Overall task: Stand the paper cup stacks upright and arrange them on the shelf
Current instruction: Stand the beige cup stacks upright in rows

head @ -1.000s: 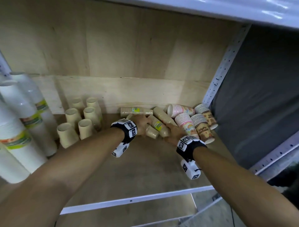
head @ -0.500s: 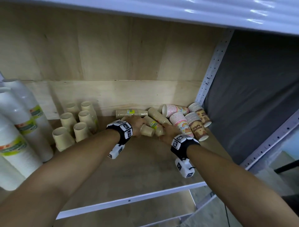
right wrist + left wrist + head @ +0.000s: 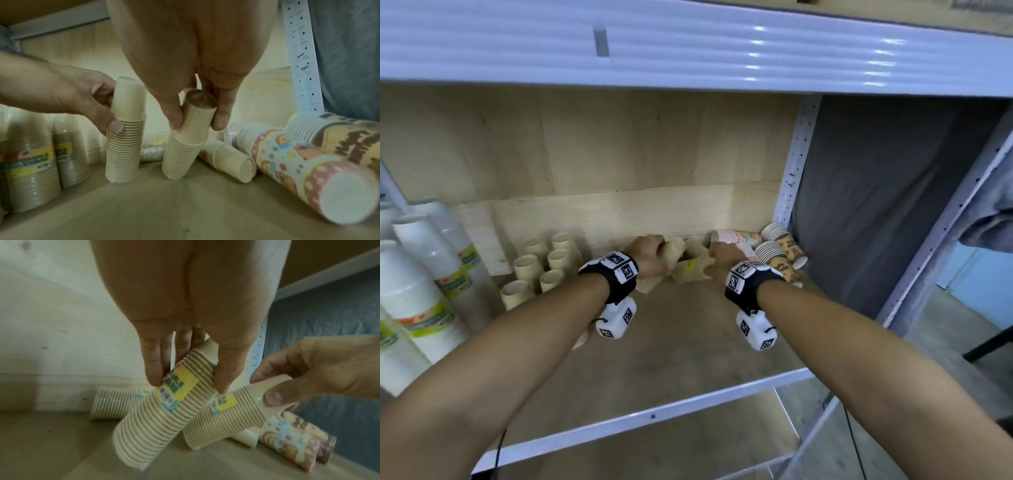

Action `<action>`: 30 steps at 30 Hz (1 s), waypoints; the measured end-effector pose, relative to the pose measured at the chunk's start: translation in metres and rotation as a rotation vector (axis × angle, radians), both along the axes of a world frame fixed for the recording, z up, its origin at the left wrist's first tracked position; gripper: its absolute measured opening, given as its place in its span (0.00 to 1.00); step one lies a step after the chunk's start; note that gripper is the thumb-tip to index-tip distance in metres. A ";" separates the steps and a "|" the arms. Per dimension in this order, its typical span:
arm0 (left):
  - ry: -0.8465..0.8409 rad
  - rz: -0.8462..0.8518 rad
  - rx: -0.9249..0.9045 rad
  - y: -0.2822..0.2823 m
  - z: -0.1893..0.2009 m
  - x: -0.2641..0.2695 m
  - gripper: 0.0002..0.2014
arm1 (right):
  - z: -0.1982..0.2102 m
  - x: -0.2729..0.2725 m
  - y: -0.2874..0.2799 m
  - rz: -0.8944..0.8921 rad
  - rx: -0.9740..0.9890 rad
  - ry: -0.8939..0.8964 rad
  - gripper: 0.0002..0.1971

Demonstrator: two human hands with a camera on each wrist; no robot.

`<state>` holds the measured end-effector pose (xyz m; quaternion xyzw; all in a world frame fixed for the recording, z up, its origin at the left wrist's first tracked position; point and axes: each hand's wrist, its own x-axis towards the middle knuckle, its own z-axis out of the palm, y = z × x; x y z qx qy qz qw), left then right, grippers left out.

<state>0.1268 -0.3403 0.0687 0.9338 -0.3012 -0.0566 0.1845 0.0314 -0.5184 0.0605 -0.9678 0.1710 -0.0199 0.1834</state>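
— Materials and shapes on the shelf (image 3: 654, 359)?

— Bare pale wood board, edged in white metal, backed by a plywood panel (image 3: 619, 147). Noted two tapered beige paper cup stacks, finely ribbed by nested rims, shrink-wrapped, each labelled in yellow and teal. Found the left stack (image 3: 125, 138) near the middle back of the shelf, wide rim end down at the board, close to upright in the right wrist view. Found the right stack (image 3: 185, 146) just beside it, rim end down too, plainly tilted.

— And the grips?

— Left grip (image 3: 650, 255) reached forward, palm down, curled around the left stack near its narrow closed end, thumb on one side and fingers behind. Right grip (image 3: 195, 56) pinched the smooth narrow top of the right stack, thumb against the fingers, nothing else held. Both forearms stretched in over the shelf edge, banded at the wrists with black-and-white marker straps (image 3: 616, 270).

— Around them?

— Spotted printed stacks (image 3: 287, 162) lying on their sides to the right, glossy, pink-dotted and rainbow-patterned, with a brown-lettered stack (image 3: 780, 253) against the perforated post (image 3: 791, 171). Spotted another beige stack (image 3: 111, 402) lying along the back panel. Counted several upright beige stacks (image 3: 530, 270) to the left, closed ends up, and tall white stacks (image 3: 414, 291) further left, smooth, banded in green and orange.
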 end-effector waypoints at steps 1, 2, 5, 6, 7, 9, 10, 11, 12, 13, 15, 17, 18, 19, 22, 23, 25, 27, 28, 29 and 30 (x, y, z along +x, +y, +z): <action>0.022 0.018 -0.028 0.002 0.002 -0.002 0.23 | 0.006 0.001 0.003 0.004 0.003 -0.008 0.22; 0.039 0.036 -0.064 0.003 0.004 -0.002 0.23 | 0.012 0.001 0.005 0.008 0.001 -0.023 0.22; 0.089 0.086 -0.135 0.010 0.007 -0.002 0.25 | 0.032 0.002 0.017 0.053 -0.067 -0.029 0.18; 0.106 0.093 -0.154 0.013 0.008 -0.002 0.26 | 0.037 0.002 0.021 0.083 -0.086 -0.015 0.19; 0.127 0.103 -0.163 0.015 0.009 -0.003 0.27 | 0.041 0.001 0.024 0.116 -0.086 -0.005 0.20; 0.163 0.117 -0.186 0.019 0.009 -0.005 0.29 | 0.046 0.001 0.031 0.164 -0.069 0.017 0.22; 0.177 0.126 -0.197 0.021 0.007 -0.005 0.29 | 0.047 0.001 0.034 0.179 -0.070 0.020 0.23; 0.193 0.135 -0.202 0.023 0.006 -0.006 0.29 | 0.049 0.002 0.038 0.191 -0.067 0.024 0.23; 0.204 0.140 -0.206 0.024 0.005 -0.007 0.29 | 0.049 0.002 0.041 0.205 -0.063 0.030 0.22; 0.214 0.146 -0.200 0.025 0.004 -0.009 0.30 | 0.050 0.003 0.044 0.221 -0.064 0.032 0.22; 0.235 0.154 -0.187 0.027 0.001 -0.010 0.33 | 0.052 0.003 0.050 0.248 -0.074 0.039 0.21; 0.250 0.161 -0.174 0.029 -0.004 -0.011 0.36 | 0.051 0.003 0.053 0.264 -0.081 0.051 0.21; 0.254 0.163 -0.164 0.030 -0.006 -0.010 0.37 | 0.050 0.003 0.054 0.269 -0.083 0.058 0.21; 0.261 0.163 -0.163 0.031 -0.008 -0.010 0.39 | 0.049 0.003 0.055 0.273 -0.084 0.064 0.21; 0.275 0.135 -0.176 0.032 -0.009 -0.010 0.39 | 0.048 0.003 0.056 0.280 -0.077 0.050 0.20; 0.279 0.128 -0.183 0.032 -0.007 -0.011 0.36 | 0.049 0.002 0.056 0.279 -0.075 0.037 0.20; 0.281 0.115 -0.211 0.033 0.000 -0.013 0.30 | 0.050 0.000 0.057 0.264 -0.071 0.009 0.22; 0.274 0.100 -0.242 0.033 0.009 -0.014 0.28 | 0.052 -0.001 0.057 0.226 -0.056 -0.026 0.23; 0.266 0.083 -0.253 0.033 0.013 -0.014 0.28 | 0.054 -0.002 0.058 0.209 -0.056 -0.040 0.23; 0.253 0.068 -0.258 0.033 0.017 -0.013 0.28 | 0.055 -0.002 0.059 0.197 -0.063 -0.047 0.22; 0.233 0.053 -0.252 0.033 0.021 -0.012 0.28 | 0.056 -0.002 0.060 0.193 -0.074 -0.044 0.21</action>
